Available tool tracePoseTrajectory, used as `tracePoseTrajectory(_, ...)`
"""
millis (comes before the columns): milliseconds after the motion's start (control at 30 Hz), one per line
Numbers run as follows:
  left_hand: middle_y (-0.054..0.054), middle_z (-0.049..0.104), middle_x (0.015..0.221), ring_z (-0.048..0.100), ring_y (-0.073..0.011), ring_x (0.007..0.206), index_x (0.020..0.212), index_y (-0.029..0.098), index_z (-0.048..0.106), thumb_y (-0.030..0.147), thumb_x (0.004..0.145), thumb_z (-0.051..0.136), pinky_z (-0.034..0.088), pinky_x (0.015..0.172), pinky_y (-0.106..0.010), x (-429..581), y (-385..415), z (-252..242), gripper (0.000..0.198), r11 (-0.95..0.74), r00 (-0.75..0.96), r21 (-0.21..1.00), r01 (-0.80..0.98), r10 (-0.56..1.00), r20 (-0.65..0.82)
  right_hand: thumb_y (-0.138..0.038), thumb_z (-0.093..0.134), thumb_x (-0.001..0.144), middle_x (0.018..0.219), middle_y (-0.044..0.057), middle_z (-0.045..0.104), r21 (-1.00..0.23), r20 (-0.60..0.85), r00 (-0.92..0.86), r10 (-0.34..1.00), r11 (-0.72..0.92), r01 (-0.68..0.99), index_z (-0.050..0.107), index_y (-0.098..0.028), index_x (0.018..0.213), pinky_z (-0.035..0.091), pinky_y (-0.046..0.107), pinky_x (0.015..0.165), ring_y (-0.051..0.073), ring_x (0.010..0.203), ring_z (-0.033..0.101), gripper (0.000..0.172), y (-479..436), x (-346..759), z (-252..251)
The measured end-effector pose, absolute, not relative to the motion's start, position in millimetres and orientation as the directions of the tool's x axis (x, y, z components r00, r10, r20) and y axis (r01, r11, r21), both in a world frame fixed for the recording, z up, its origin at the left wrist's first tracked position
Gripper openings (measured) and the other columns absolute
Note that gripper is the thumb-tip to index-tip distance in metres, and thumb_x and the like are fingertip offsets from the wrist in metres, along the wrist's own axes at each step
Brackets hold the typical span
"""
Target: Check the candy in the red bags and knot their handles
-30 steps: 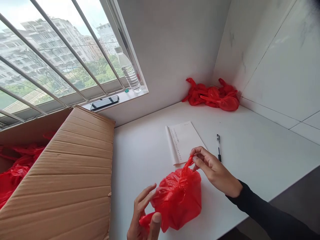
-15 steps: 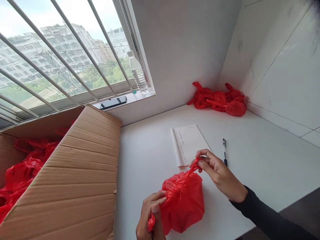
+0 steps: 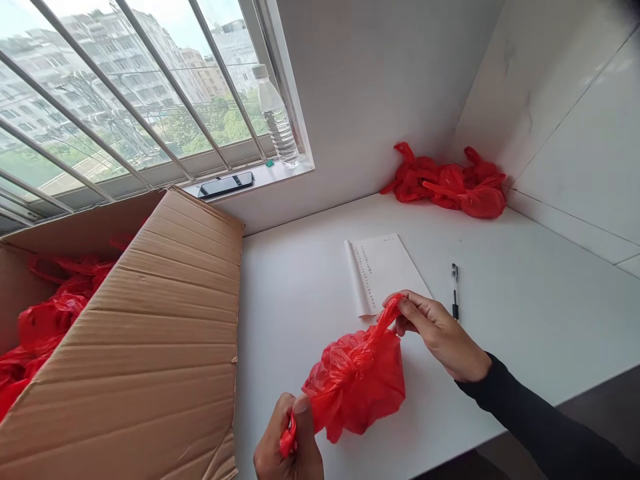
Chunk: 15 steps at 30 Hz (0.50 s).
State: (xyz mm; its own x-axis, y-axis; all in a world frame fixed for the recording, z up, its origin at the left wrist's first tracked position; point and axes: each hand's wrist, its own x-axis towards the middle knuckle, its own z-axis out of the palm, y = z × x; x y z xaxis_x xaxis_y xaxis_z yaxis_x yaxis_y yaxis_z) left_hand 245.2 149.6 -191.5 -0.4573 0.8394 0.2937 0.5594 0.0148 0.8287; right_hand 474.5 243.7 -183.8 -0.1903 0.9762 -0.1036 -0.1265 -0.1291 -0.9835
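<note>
A full red plastic bag (image 3: 373, 393) is at the near part of the white table, its neck bunched into a crumpled knot. My left hand (image 3: 290, 440) grips one twisted end of it at the lower left, and a bit of red film pokes out between thumb and fingers. My right hand (image 3: 427, 327) pinches the other end at the upper right. The bag's ends are stretched taut between both hands. What the bag contains is hidden. Just beyond the right hand lie an open notebook (image 3: 393, 270) with handwritten lines and a black-and-clear pen (image 3: 455, 293).
On the left stands an open cardboard box (image 3: 165, 320) with red plastic bags (image 3: 55, 307) inside. More red bags (image 3: 445, 180) are heaped in the far corner against the wall. A water bottle (image 3: 279, 123) and a phone (image 3: 226, 185) rest on the sill by the barred window.
My left hand has moved down and left, pulling its end of the bag out longer. The right hand keeps its pinch. The view has shifted slightly.
</note>
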Motion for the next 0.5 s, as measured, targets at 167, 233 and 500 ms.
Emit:
tracePoseTrajectory(167,0.005,0.026,0.058,0.025,-0.0125,0.054,0.060,0.022,0.034,0.042,0.095,0.051,0.025,0.053,-0.026,233,143,-201,0.044,0.185,-0.470,0.782,0.595,0.869,0.152,-0.051,0.048,0.102,0.093,0.005,0.070,-0.997,-0.079,-0.110,0.991,-0.078,0.015,0.067,-0.021,0.102,0.048,0.034,0.075,0.016,0.072,0.056,0.035,247,491,-194)
tracePoseTrajectory(233,0.005,0.030,0.057,0.028,-0.0122,0.054,0.060,0.022,0.037,0.047,0.096,0.050,0.027,0.053,-0.025,227,144,-202,0.045,0.240,-0.496,0.823,0.514,0.866,0.057,-0.051,0.048,0.102,0.097,0.006,0.070,-0.996,-0.090,-0.093,0.992,-0.088,0.032,0.067,-0.021,0.103,0.050,0.036,0.078,0.018,0.077,0.060,0.036,247,495,-196)
tracePoseTrajectory(500,0.001,0.061,0.079,0.060,-0.0162,0.073,0.128,0.025,0.062,0.055,0.077,0.073,0.051,0.069,-0.024,245,142,-196,0.060,0.219,-0.377,0.975,-0.045,0.900,-0.220,-0.049,0.051,0.100,0.136,0.007,0.061,-0.994,-0.114,-0.308,0.944,-0.106,0.041,0.059,-0.030,0.125,0.044,0.047,0.109,0.028,0.132,0.051,0.032,231,477,-187)
